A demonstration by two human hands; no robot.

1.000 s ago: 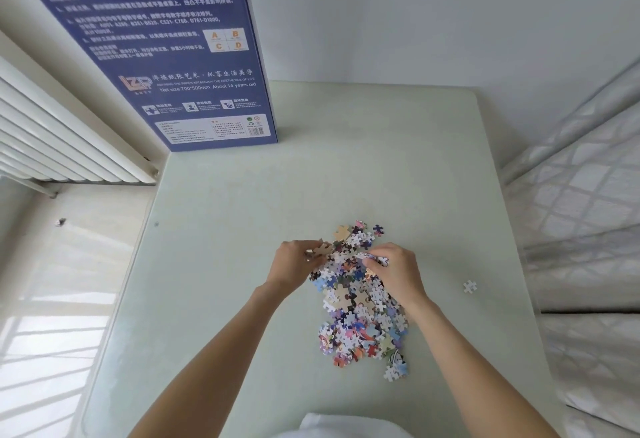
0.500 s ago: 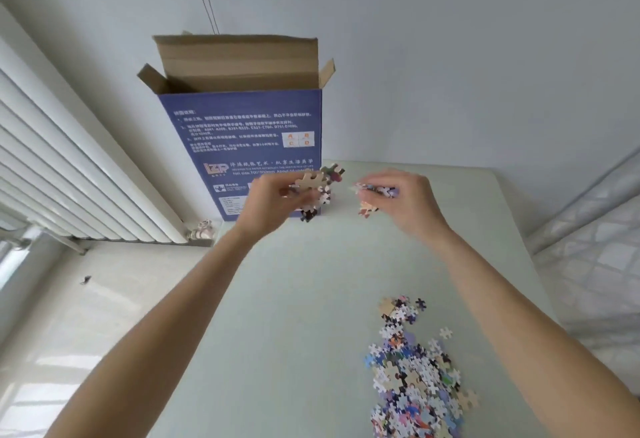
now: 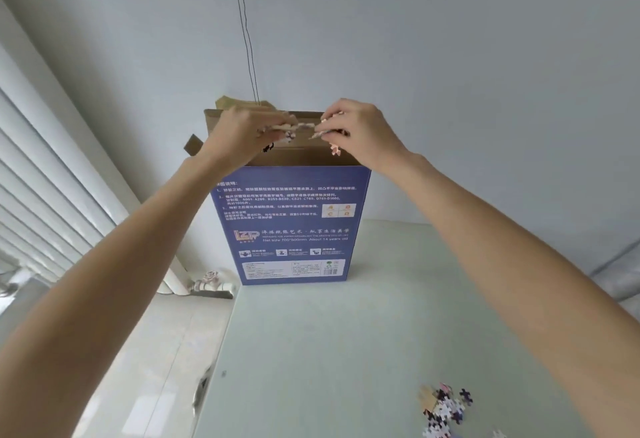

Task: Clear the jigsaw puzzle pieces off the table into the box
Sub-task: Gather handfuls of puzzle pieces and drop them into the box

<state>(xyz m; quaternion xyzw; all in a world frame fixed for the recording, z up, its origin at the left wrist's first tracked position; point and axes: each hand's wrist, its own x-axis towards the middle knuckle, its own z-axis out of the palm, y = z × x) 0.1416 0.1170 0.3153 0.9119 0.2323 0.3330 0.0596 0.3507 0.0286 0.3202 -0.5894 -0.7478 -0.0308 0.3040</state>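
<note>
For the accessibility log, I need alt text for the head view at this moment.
Both hands, left hand and right hand, hold clumps of puzzle pieces over the open top of a tall blue box standing on a pale table. More loose pieces lie on the table's near right.

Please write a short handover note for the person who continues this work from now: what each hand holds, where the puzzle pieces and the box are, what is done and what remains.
Left hand: pinches a bunch of puzzle pieces over the open top of the box.
Right hand: pinches another bunch of pieces, also above the opening.
The box stands upright at the far edge of the table, flaps open.
Done: both handfuls carried to the box, not yet released.
Left: drop them in, then fetch the pile of loose pieces at the near right of the table.
</note>
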